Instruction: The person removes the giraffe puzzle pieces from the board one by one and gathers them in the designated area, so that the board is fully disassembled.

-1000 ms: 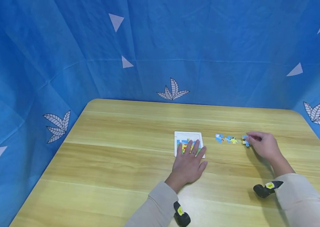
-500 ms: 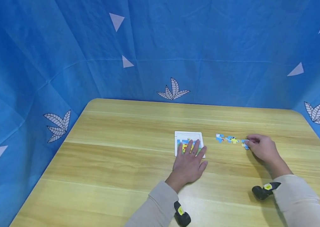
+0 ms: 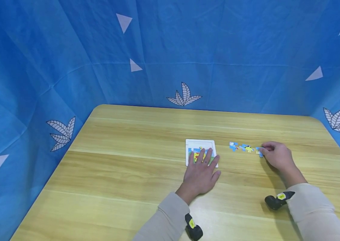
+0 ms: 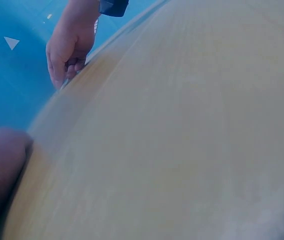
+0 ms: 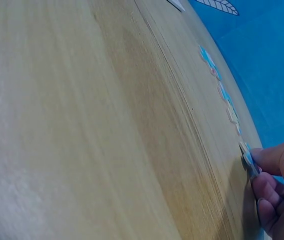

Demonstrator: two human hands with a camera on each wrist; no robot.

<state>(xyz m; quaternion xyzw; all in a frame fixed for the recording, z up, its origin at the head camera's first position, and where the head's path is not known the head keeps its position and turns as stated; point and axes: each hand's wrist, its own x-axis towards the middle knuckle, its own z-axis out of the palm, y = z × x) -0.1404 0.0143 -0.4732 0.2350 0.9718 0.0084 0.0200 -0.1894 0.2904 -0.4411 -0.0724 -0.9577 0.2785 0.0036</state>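
Left hand [image 3: 200, 172]: fingers straight, spread over the white tray [image 3: 200, 143], hiding its lower part.
Right hand [image 3: 278, 156]: thumb and fingers pinch a jigsaw piece [image 3: 259, 152], partly covering it, right of the tray.
Loose pieces [image 3: 233, 146]: thin, knobbed, between tray and pinched piece; prints too small to read.
Table [image 3: 97, 184]: wood-grained, near edge cut off.
Curtain [image 3: 170, 40]: creased cloth.

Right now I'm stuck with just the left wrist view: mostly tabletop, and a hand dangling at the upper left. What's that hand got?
Observer: The right hand is pinching a blue-and-yellow puzzle piece.
Operator: Neat! And what's that blur at my lower left?
Observer: The left hand; its fingers are spread over a white-rimmed puzzle tray.
Operator: Is that pinched piece the only one out?
Observer: No, other loose pieces lie on the table between tray and right hand.
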